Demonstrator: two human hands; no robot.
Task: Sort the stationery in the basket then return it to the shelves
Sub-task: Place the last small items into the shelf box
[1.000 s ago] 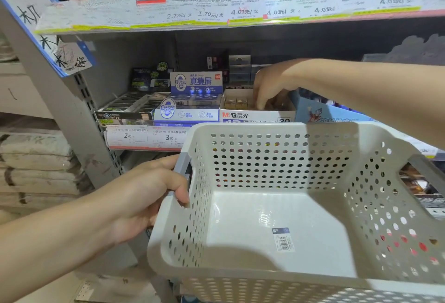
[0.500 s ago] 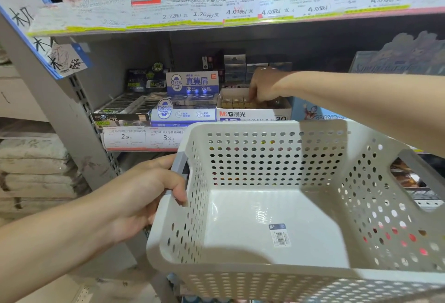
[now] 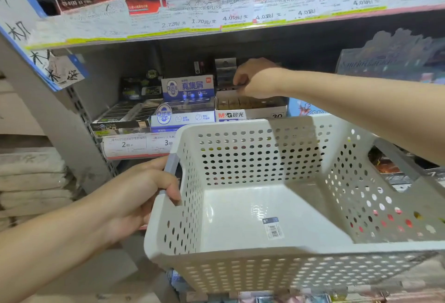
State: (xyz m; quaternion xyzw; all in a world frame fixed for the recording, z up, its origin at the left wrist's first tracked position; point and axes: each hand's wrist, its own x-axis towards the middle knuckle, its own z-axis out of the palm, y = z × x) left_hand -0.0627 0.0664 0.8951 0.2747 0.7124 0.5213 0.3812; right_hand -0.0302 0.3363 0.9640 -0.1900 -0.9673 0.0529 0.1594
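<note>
White perforated basket (image 3: 277, 208) held at the shelf, nothing in it but a barcode sticker (image 3: 273, 228) on its floor.
Left hand (image 3: 134, 196) curls round the grey handle (image 3: 172, 170) on the basket's left side, thumb over the rim. Right hand (image 3: 255, 78) reaches over the basket to the back of the shelf (image 3: 168, 33), above the open white M&G box (image 3: 250, 110); its fingers are bent at something small and dark, too blurred to say whether they pinch it. Just left of that box stands a blue-and-white eraser box (image 3: 185, 105).
</note>
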